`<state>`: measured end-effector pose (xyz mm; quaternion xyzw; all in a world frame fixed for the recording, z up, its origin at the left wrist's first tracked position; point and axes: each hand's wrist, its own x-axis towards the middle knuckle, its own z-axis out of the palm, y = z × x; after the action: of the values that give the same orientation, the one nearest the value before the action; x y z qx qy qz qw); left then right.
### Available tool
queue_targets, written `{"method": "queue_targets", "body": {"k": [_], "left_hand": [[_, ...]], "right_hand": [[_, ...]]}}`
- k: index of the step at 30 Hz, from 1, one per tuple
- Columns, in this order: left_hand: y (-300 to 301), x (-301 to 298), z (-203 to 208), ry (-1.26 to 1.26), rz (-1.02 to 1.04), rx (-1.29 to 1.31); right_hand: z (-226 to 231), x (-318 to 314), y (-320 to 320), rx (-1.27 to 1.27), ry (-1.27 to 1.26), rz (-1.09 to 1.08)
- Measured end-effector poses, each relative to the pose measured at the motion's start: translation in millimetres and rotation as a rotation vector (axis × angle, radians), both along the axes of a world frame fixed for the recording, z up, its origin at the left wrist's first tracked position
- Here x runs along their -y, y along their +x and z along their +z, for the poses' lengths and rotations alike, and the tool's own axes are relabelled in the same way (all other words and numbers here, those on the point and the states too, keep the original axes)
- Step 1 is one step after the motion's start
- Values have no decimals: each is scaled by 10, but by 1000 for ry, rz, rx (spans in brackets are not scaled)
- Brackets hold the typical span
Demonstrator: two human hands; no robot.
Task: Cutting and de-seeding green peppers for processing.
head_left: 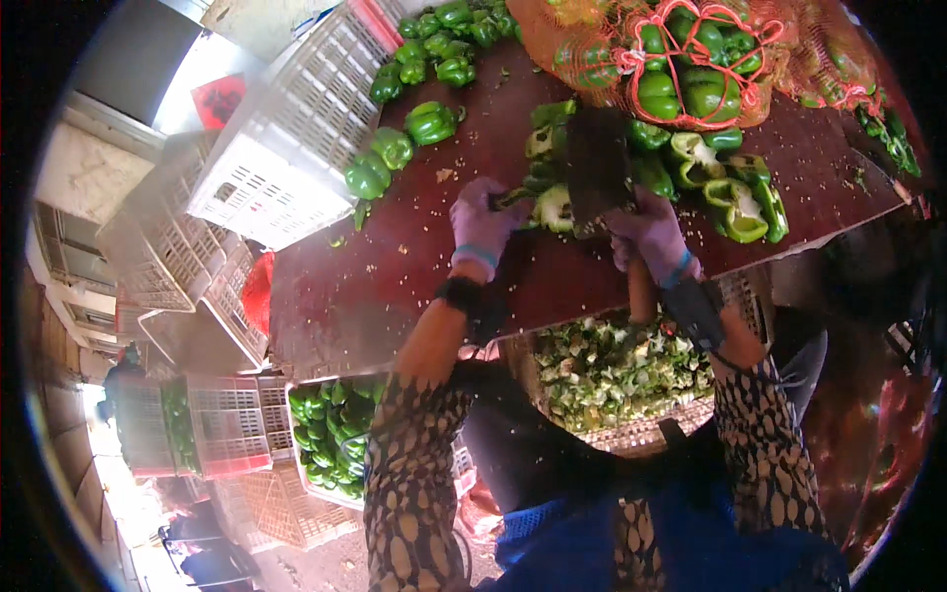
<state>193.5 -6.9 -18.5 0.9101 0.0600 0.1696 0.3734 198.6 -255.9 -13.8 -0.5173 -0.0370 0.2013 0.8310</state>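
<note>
My left hand (483, 223), in a purple glove, is closed on a piece of green bell pepper (514, 199) at the table's near side. The gloved right hand (653, 235) grips a cleaver (596, 163); its broad dark blade stands in front of cut peppers, and its wooden handle (642, 292) shows below the fist. Between the hands lies a pepper half (554, 209) with its pale inside showing, next to the blade. Opened pepper halves (737, 209) rest to the right of the cleaver. Whether the blade touches any pepper, I cannot tell.
Whole bell peppers (431, 122) sit on the dark red table (345, 306) by a white crate (281, 168). A red-orange mesh sack (592, 74) of peppers lies at the back. Below the edge stand a basket of pepper scraps (621, 370) and a crate of peppers (333, 429).
</note>
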Motion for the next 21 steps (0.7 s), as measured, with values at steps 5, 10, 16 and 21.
{"method": "queue_targets", "body": {"k": [5, 10, 16, 21], "left_hand": [[525, -87, 263, 351, -178, -325], [1094, -874, 423, 785, 6, -1], [1903, -1495, 155, 1064, 23, -292], [2044, -1370, 504, 970, -152, -438]], "right_hand": [[-64, 64, -23, -32, -25, -78], [62, 10, -33, -38, -72, 33], [92, 34, -12, -75, -137, 81], [97, 45, 42, -83, -128, 73]]}}
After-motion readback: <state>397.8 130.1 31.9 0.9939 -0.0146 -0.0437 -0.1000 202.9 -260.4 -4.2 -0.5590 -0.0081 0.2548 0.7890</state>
